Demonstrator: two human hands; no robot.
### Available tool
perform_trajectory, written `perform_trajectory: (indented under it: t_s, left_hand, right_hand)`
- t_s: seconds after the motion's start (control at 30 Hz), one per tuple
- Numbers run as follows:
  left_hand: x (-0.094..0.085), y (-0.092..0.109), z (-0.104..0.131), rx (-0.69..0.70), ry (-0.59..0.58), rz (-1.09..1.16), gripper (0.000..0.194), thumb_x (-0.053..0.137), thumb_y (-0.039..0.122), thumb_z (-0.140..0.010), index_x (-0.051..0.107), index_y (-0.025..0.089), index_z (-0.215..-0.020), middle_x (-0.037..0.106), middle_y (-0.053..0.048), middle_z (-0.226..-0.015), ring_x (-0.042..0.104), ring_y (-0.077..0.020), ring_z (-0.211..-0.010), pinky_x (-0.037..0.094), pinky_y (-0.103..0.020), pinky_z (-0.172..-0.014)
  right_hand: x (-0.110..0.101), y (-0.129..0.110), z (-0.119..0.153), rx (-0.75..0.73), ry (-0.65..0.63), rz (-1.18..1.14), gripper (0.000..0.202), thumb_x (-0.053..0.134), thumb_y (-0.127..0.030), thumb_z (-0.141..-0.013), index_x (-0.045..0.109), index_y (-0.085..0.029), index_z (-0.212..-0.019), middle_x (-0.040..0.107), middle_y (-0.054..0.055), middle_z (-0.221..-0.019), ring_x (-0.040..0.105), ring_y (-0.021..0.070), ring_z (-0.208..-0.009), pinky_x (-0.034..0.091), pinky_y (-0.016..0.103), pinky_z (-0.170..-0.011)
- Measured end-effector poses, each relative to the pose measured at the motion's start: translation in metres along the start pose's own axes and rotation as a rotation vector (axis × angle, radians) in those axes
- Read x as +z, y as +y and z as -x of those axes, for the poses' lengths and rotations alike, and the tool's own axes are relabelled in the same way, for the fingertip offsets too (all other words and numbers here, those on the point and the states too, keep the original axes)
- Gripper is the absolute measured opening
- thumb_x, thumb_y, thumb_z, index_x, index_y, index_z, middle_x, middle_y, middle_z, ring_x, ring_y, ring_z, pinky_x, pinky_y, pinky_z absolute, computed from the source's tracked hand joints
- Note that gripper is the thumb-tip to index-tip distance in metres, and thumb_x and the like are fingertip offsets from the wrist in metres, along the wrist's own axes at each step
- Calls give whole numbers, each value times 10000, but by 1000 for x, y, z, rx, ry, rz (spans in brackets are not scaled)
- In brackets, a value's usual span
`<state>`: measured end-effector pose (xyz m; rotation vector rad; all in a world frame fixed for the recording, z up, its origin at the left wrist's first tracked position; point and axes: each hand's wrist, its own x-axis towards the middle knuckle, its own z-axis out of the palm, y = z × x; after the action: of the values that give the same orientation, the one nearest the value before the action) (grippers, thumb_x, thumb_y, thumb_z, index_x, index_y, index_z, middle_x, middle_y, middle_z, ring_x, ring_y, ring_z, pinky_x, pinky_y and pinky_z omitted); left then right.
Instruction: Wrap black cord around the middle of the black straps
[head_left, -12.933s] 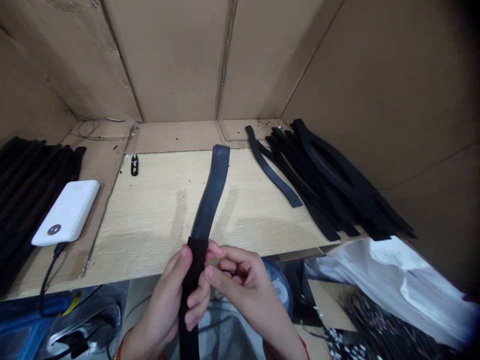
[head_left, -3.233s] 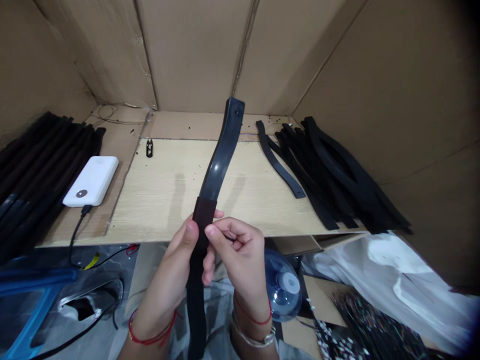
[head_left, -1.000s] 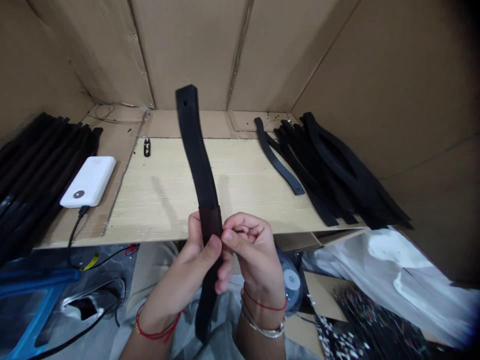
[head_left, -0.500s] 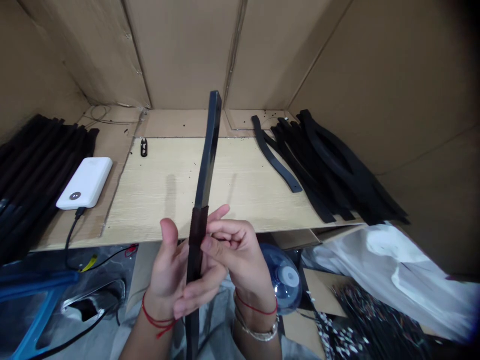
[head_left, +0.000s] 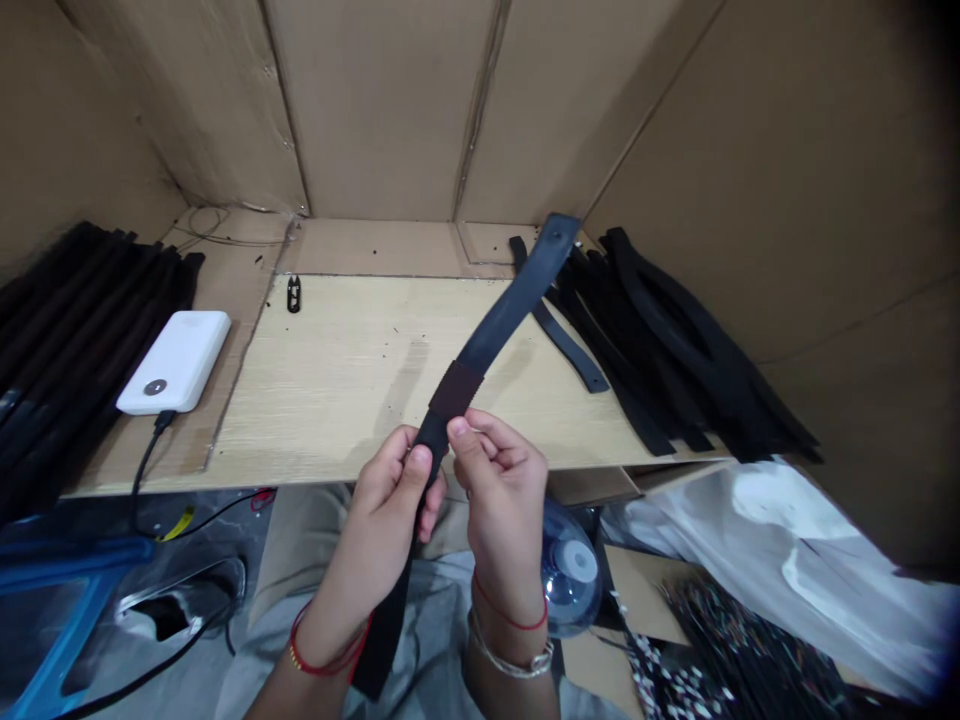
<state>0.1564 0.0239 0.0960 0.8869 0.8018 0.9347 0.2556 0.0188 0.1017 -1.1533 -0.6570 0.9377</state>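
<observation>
A long black strap (head_left: pixel 517 295) slants up and to the right over the table's front edge, its flat face turned to me. A small hole shows near its far end, and a dark brown band (head_left: pixel 457 389) wraps its middle. My left hand (head_left: pixel 396 490) is closed round the strap below the band, thumb on top. Just under the band, my right hand (head_left: pixel 504 475) pinches at the strap's right edge with thumb and forefinger. Whether a thread or other small thing is in that pinch I cannot tell.
Similar black straps (head_left: pixel 660 340) lie at the right, and a dark pile (head_left: pixel 82 330) at the left. Near the left pile are a white power bank (head_left: pixel 176 360) with a cable and small black thread snips (head_left: pixel 293 294). Cardboard walls (head_left: pixel 375 110) enclose the table (head_left: pixel 315 400).
The strap has turned from near upright and edge-on to a rightward slant, flat face showing. My left hand has gone from spread fingers to a closed grip. My right hand still pinches beside it.
</observation>
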Motion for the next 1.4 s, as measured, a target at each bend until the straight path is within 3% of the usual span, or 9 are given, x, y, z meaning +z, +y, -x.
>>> perform_trajectory:
  t_s: [0.1, 0.2, 0.3, 0.47, 0.6, 0.77, 0.97, 1.2, 1.4]
  left_hand:
    - [-5, -4, -4, -138, -135, 315, 270, 571, 426, -891, 507, 185, -788, 374, 97, -465, 258, -32, -335, 245, -114, -328]
    - [-18, -10, -10, -345, -512, 568, 375, 509, 525, -889, 553, 173, -767, 266, 118, -398, 127, -35, -270, 172, -127, -248]
    - [-22, -17, -16, -398, -692, 574, 467, 434, 626, -875, 563, 188, -776, 263, 113, -380, 133, -53, -241, 157, -157, -227]
    - [-2, -26, -15, 73, -146, -212, 171, 658, 376, -813, 615, 211, -799, 565, -7, -628, 537, -172, -579, 416, -239, -539]
    - [9, -28, -13, 255, 149, -446, 185, 630, 291, -825, 603, 220, -656, 587, -23, -656, 511, -200, -648, 371, -258, -612]
    - [6, -33, -15, 34, 63, -26, 390, 607, 491, -834, 523, 188, -603, 451, 35, -511, 375, -112, -465, 289, -208, -438]
    - [-8, -38, -19, -127, -452, 278, 606, 390, 740, -822, 477, 182, -601, 299, 85, -373, 200, -53, -307, 179, -197, -333]
    - [-11, 9, -35, 177, 88, -134, 275, 632, 437, -845, 566, 170, -852, 588, 18, -648, 542, -114, -577, 441, -208, -553]
    - [-4, 84, -103, 54, -69, 290, 279, 527, 336, -917, 494, 163, -701, 465, 61, -478, 385, -40, -354, 308, -125, -347]
  right_hand:
    - [-4, -1, -3, 159, -214, -120, 224, 768, -361, -722, 725, -166, -824, 543, -55, -494, 402, 54, -381, 300, 177, -366]
    - [-10, -7, -1, 233, -355, -150, 293, 777, -378, -708, 751, -157, -897, 595, -22, -503, 440, 68, -408, 320, 176, -390]
    - [-14, -10, 2, 161, -293, -106, 254, 799, -353, -685, 753, -166, -851, 609, -11, -510, 491, 91, -428, 372, 187, -407]
    - [-13, 3, -5, -30, 99, 58, 213, 788, -307, -694, 730, -162, -838, 578, -23, -555, 479, 105, -455, 435, 224, -449]
    - [-13, 7, -14, -63, 59, 83, 216, 764, -321, -720, 722, -143, -835, 531, -26, -560, 473, 109, -516, 420, 209, -470]
    - [-17, -7, -5, 116, -159, -20, 303, 765, -395, -724, 746, -122, -854, 431, -64, -475, 332, 56, -417, 298, 167, -375]
    - [-17, -6, 2, 149, -222, -42, 343, 771, -401, -724, 738, -122, -920, 578, -18, -478, 457, 72, -346, 373, 176, -354]
    - [32, -12, -47, 27, -191, 93, 162, 727, -286, -733, 648, -144, -741, 573, -35, -496, 437, 78, -313, 302, 191, -282]
    - [81, -58, -127, -109, -420, 179, 362, 708, -343, -758, 483, -170, -533, 445, -67, -422, 370, 45, -337, 225, 180, -335]
